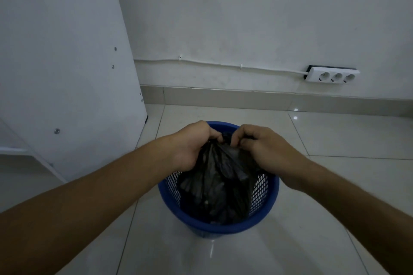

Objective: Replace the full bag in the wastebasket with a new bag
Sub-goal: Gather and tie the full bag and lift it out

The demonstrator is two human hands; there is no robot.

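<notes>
Above the bin, left hand and right hand side by side, fingers curled tight on the gathered bag neck, probably to tie it shut, bag body inside the bin.

thin, crinkled black plastic bag; blue plastic mesh wastebasket; glossy pale floor tiles; matt white wall.
</notes>
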